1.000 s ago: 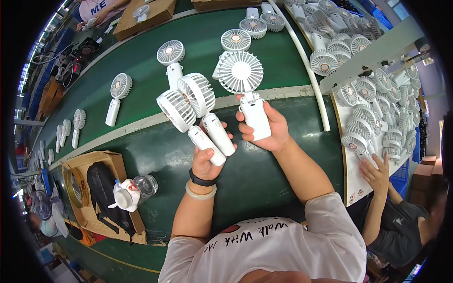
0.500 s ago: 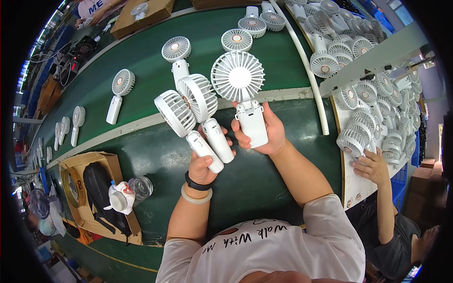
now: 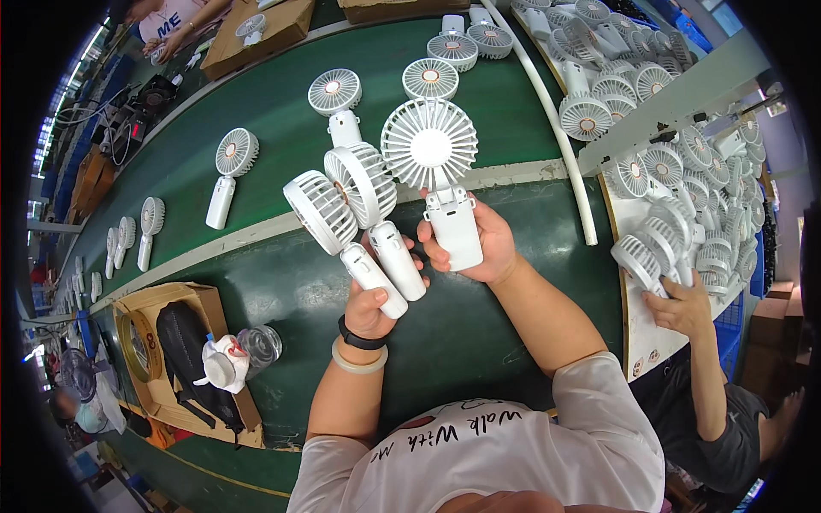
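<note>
In the head view, holding two white fans [image 3: 321, 212] together in the left grip [image 3: 363, 313], with the thumb laid on the outer handle and the fingers bent behind both. Opened only as wide as these two handles side by side. Overlapping in sight at their round cages; cannot tell whether really touching there. Holding also a third white fan [image 3: 429, 144] in the right grip [image 3: 494, 248], with fingers curled around the handle and fingertips showing at its left side. Opened no more than the width of this one handle. Turned with its cage away from the body, just beside the inner cage of the left pair. Raised all together over the far edge of the green surface [image 3: 479, 342], near the middle of this edge.

Beyond that edge, on a green strip [image 3: 278, 171], more white fans [image 3: 235, 152] in a loose row toward the left. Near the left edge of the surface, a cardboard box [image 3: 212, 306] with a black pouch [image 3: 184, 342] inside, and near it a clear bottle [image 3: 263, 344]. Past the right edge, on a white side surface [image 3: 637, 329], a heap of fans [image 3: 718, 184], with a co-worker's grip [image 3: 687, 308] at the nearest handles; cannot tell how firmly closed.
</note>
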Tool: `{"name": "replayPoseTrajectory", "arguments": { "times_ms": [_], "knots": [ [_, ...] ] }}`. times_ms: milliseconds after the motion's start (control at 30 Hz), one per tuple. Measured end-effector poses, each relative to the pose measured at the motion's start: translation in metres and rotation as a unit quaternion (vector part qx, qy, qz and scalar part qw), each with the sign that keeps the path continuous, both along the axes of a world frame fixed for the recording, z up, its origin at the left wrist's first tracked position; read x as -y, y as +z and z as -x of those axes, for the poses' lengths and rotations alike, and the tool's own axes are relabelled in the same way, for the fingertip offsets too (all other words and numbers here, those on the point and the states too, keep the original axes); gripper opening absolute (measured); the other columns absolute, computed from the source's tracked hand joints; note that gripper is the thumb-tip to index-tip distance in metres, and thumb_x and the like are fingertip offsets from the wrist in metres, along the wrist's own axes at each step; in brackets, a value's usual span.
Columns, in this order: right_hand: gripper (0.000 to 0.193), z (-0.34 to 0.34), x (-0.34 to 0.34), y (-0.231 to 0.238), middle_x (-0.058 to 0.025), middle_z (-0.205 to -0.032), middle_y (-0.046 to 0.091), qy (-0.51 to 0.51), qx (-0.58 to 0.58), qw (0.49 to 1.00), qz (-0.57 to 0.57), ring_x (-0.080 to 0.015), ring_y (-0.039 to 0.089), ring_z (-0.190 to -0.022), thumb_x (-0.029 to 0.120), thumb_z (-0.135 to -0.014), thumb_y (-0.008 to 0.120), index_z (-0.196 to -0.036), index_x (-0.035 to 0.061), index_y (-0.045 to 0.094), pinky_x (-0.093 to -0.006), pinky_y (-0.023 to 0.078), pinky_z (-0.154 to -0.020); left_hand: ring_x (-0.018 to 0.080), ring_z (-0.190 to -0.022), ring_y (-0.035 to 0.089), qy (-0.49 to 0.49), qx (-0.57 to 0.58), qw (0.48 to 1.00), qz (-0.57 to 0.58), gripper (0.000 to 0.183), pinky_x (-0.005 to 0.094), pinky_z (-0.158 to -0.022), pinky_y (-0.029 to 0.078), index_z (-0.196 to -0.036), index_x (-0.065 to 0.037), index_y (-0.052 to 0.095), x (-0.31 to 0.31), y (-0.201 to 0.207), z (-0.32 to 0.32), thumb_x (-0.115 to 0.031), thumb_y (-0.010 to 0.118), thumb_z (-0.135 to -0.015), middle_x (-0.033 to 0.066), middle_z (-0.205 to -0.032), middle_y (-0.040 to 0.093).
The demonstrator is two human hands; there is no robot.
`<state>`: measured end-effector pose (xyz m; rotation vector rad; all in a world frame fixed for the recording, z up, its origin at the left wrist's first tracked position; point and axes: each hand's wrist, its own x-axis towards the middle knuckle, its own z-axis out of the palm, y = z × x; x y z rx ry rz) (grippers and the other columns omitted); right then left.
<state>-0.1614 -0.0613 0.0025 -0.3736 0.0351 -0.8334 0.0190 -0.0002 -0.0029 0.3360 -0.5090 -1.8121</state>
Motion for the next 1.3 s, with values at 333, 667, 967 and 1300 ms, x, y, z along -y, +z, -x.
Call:
{"name": "replayPoseTrajectory", "arguments": {
  "times_ms": [333,667,967,1300],
  "knots": [
    [0.050,0.000,-0.005,0.004,-0.0155,-0.105,0.057,-0.065,-0.200,0.977,0.016,-0.0205,0.060,-0.074,0.035,-0.091,0.050,-0.128,0.0046,0.036,-0.0301,0.051,-0.065,0.0264,-0.100,0.053,-0.062,-0.065,0.996,0.009,0.080,0.0436,-0.077,0.051,-0.131,-0.011,0.031,0.001,0.009,-0.002,-0.021,0.073,-0.064,0.0124,-0.118,0.047],
    [0.072,0.018,-0.094,0.036,-0.0136,-0.127,0.042,-0.241,-0.447,0.844,0.175,-0.0270,0.043,-0.116,0.015,-0.070,0.073,-0.130,0.0007,0.037,-0.0372,0.035,-0.100,0.0276,-0.115,0.045,0.034,0.475,0.843,0.249,0.088,0.0360,-0.098,0.036,-0.132,0.002,0.025,-0.029,0.041,0.061,-0.012,0.074,-0.061,0.0181,-0.123,0.044],
    [0.072,0.211,-0.155,0.069,-0.0127,-0.113,0.054,-0.349,-0.716,0.601,0.068,-0.0208,0.053,-0.102,-0.002,-0.062,0.068,-0.128,-0.0021,0.037,-0.0317,0.042,-0.089,0.0330,-0.086,0.055,0.188,0.801,0.481,0.302,0.070,0.0402,-0.073,0.048,-0.122,0.002,0.043,-0.008,0.068,0.083,-0.040,0.068,-0.072,0.0179,-0.094,0.056],
    [0.063,0.258,-0.140,0.076,-0.0190,-0.111,0.053,-0.346,-0.904,-0.049,0.247,-0.0330,0.051,-0.104,0.003,-0.068,0.069,-0.126,0.0001,0.044,-0.0401,0.038,-0.092,0.0108,-0.067,0.051,-0.144,0.438,0.886,0.037,0.039,0.0238,-0.053,0.040,-0.109,-0.004,0.051,0.040,0.037,0.016,-0.028,0.062,-0.080,0.0015,-0.081,0.054]
  ]
}}
